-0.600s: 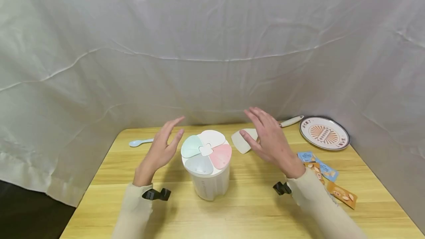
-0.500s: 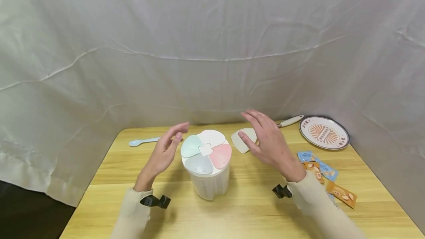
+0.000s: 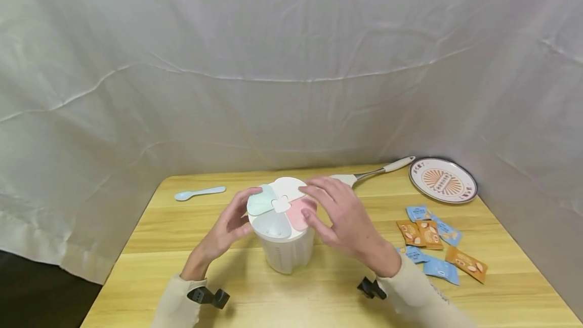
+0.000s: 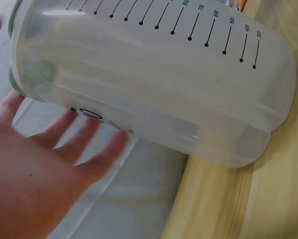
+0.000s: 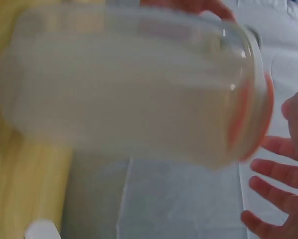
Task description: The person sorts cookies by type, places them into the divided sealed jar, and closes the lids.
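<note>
A translucent storage canister (image 3: 289, 256) stands upright on the table, topped by a white lid (image 3: 282, 204) with mint, white, pink and grey flaps. My left hand (image 3: 225, 228) is at its upper left side. In the left wrist view, spread fingers (image 4: 101, 154) reach along the canister's printed wall; whether they press it is unclear. My right hand (image 3: 348, 219) hovers at the lid's right edge, over the pink flap. Its fingers (image 5: 276, 172) are spread apart from the lid in the right wrist view, and it holds nothing.
A pale blue spoon (image 3: 200, 193) lies at the back left. Behind my right hand is a spatula (image 3: 382, 170) with a white handle. A patterned plate (image 3: 443, 180) sits at the back right, with several blue and orange snack packets (image 3: 428, 234) nearer me.
Both hands have closed in on the canister from either side. The right hand moved left and down to the lid, uncovering more packets. The canister itself stays in place.
</note>
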A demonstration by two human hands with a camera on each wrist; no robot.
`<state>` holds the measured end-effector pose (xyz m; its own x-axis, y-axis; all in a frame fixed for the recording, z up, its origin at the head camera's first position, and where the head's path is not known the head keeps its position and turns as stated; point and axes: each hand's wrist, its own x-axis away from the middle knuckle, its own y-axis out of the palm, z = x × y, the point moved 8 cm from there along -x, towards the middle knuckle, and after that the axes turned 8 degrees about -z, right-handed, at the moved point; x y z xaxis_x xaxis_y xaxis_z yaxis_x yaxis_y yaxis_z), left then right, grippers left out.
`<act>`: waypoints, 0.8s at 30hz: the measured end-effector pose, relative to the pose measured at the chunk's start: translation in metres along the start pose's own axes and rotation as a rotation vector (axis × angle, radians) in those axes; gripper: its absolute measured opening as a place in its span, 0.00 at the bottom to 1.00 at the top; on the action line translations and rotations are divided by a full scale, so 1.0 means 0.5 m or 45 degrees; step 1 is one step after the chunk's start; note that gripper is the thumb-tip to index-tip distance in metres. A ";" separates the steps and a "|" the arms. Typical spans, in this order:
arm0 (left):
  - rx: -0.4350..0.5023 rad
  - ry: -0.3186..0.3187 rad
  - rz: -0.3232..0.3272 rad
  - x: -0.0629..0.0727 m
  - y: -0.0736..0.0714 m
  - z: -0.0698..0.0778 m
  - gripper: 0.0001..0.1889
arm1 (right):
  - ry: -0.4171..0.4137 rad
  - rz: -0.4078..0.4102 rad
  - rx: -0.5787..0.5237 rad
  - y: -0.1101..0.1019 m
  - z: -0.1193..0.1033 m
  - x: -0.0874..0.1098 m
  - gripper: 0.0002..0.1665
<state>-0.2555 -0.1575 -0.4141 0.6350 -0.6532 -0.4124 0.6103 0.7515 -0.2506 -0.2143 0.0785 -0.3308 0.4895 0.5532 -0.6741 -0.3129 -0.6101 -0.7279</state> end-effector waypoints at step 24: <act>0.073 -0.091 -0.065 0.010 0.000 -0.027 0.48 | -0.213 -0.016 -0.210 0.044 -0.053 0.001 0.21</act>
<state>-0.2590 -0.1596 -0.4280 0.6331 -0.6972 -0.3365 0.6677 0.7117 -0.2183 -0.1994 0.0503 -0.3438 0.3464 0.6396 -0.6862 -0.1637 -0.6791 -0.7156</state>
